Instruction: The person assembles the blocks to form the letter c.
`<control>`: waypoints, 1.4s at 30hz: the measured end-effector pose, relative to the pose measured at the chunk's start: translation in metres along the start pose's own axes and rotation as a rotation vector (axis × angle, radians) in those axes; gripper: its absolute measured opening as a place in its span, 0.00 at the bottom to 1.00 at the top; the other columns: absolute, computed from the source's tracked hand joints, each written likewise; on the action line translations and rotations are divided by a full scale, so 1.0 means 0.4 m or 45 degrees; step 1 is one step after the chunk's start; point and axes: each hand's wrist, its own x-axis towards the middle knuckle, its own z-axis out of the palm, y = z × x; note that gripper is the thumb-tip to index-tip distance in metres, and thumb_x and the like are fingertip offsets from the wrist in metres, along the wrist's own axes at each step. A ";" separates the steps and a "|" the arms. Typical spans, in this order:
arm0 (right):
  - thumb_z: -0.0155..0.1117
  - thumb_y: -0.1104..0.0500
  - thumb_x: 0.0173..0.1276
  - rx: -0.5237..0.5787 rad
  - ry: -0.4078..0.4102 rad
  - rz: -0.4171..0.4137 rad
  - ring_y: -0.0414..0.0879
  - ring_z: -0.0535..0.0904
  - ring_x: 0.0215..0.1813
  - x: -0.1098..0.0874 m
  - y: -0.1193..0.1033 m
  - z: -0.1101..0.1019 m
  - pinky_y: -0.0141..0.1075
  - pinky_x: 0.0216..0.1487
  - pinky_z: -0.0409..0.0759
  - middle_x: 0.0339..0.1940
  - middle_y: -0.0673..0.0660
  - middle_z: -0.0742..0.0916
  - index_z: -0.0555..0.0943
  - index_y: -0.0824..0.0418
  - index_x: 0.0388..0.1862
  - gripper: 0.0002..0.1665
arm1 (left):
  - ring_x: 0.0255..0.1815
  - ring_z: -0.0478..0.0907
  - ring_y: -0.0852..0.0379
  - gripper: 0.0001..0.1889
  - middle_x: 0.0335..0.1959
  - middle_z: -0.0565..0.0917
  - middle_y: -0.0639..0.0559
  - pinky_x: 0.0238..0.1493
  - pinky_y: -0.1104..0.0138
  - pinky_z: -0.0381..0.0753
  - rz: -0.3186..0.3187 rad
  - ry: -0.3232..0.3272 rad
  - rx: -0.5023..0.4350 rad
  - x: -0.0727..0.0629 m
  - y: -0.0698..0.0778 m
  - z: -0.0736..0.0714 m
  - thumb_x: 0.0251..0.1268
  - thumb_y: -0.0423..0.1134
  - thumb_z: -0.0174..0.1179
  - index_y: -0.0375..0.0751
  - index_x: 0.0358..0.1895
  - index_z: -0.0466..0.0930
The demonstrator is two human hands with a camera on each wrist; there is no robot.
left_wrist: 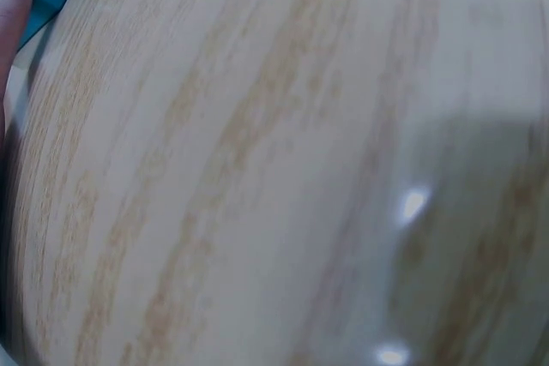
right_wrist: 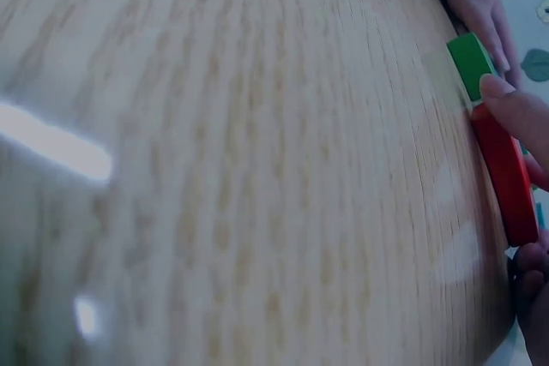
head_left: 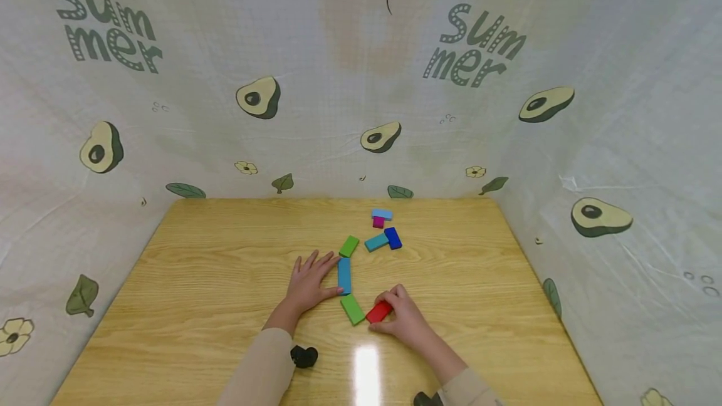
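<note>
Flat on the wooden table, a blue block (head_left: 345,276) stands between two green ones, the farther green block (head_left: 349,246) and the nearer green block (head_left: 352,309). My left hand (head_left: 307,284) lies to the left with fingers spread, its thumb and index fingertip touching the blue block near its two ends. With thumb and fingers my right hand (head_left: 405,318) pinches a red block (head_left: 379,312) just right of the nearer green block. In the right wrist view, the red block (right_wrist: 504,177) lies end to end with the green block (right_wrist: 470,64), touching or nearly so.
Behind the hands, a teal-blue block (head_left: 376,242) touches a dark blue block (head_left: 393,238). Farther back, a magenta block (head_left: 378,222) sits against a light blue block (head_left: 381,213). Printed cloth (head_left: 316,168) walls the table (head_left: 214,249) at the back and sides.
</note>
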 end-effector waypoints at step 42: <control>0.80 0.48 0.51 0.127 -0.043 -0.128 0.38 0.72 0.34 -0.019 0.037 -0.016 0.31 0.36 0.76 0.33 0.45 0.78 0.82 0.53 0.35 0.18 | 0.77 0.47 0.40 0.42 0.75 0.62 0.51 0.69 0.36 0.37 0.000 -0.004 0.011 0.002 0.000 -0.002 0.58 0.66 0.61 0.55 0.75 0.62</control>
